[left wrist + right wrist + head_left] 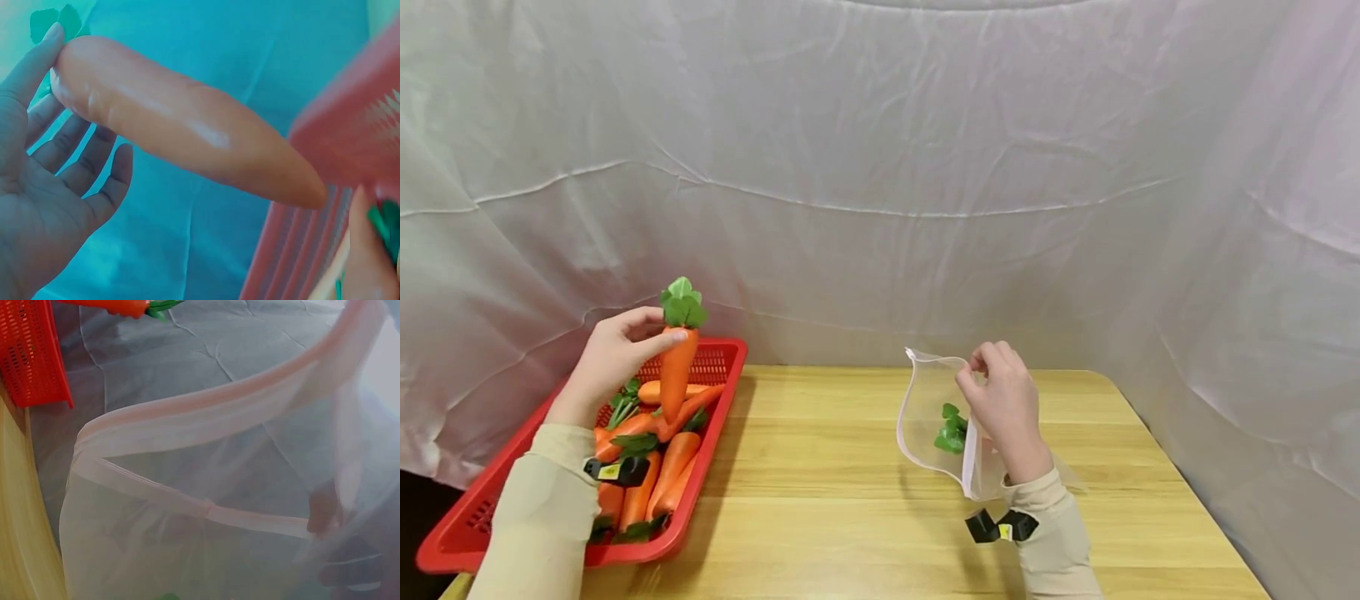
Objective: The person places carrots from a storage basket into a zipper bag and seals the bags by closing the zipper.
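My left hand [612, 357] holds a carrot [677, 377] upright by thumb and fingertips, leaves up, above the red basket [715, 417] of carrots, while my right hand [1004, 406] pinches the rim of an open mesh bag [928, 417] standing on the bench [820, 500].

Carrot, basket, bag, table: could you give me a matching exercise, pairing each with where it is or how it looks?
Things:
1. carrot
2. basket
3. bag
4. table

States:
A. red, full of carrots
B. wooden, bearing the rest
C. held upright by the left hand
D. clear mesh, mouth held open by the right hand

Pairs: 1-C, 2-A, 3-D, 4-B
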`<move>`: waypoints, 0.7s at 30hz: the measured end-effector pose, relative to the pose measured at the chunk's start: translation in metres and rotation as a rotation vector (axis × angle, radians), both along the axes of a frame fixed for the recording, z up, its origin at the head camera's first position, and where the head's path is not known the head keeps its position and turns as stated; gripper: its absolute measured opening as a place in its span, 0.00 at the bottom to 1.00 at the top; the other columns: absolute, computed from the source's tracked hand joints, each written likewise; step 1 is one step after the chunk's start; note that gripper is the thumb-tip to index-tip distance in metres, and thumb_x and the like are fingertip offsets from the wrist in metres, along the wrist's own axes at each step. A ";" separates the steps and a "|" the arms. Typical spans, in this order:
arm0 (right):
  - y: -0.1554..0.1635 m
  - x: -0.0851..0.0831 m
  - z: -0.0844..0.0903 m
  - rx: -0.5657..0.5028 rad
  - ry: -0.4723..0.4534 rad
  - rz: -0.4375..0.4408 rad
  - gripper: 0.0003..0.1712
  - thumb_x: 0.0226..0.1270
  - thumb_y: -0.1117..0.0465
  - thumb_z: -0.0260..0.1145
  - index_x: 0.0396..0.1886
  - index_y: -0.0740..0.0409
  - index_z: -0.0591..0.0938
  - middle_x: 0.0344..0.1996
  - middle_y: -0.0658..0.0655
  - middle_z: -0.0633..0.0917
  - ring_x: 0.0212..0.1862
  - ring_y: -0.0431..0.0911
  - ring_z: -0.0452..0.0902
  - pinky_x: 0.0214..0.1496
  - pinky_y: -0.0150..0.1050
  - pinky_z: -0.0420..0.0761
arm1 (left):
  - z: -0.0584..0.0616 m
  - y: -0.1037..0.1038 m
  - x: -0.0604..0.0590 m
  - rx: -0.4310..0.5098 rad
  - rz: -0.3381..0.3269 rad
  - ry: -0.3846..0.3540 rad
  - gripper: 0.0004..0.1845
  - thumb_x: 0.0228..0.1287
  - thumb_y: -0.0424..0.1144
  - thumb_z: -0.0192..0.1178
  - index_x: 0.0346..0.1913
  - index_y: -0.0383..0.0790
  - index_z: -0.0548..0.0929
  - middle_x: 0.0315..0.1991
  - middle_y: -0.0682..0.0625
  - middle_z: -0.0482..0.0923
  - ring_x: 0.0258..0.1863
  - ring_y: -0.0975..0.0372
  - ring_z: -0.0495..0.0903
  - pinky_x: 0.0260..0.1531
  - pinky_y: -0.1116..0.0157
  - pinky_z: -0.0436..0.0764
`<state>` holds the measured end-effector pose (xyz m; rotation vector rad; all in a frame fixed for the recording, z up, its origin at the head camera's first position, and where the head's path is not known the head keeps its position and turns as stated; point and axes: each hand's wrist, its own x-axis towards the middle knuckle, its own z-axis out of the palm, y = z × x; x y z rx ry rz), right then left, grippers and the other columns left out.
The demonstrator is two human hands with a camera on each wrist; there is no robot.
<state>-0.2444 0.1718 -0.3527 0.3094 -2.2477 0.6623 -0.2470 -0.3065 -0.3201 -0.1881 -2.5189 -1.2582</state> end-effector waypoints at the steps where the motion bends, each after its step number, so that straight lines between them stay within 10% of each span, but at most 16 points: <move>1: 0.000 0.000 0.000 0.002 0.000 -0.001 0.05 0.52 0.66 0.64 0.25 0.58 0.75 0.25 0.57 0.76 0.29 0.49 0.71 0.30 0.39 0.71 | 0.001 0.002 -0.001 0.045 -0.003 0.012 0.19 0.62 0.46 0.66 0.53 0.40 0.81 0.36 0.72 0.82 0.36 0.77 0.80 0.37 0.79 0.77; 21: -0.001 -0.002 0.000 0.008 0.006 0.008 0.04 0.53 0.67 0.64 0.25 0.59 0.76 0.25 0.57 0.76 0.29 0.50 0.71 0.30 0.39 0.71 | 0.021 0.072 -0.005 1.168 -0.084 0.303 0.05 0.60 0.28 0.65 0.39 0.34 0.84 0.33 0.48 0.83 0.28 0.62 0.80 0.26 0.70 0.79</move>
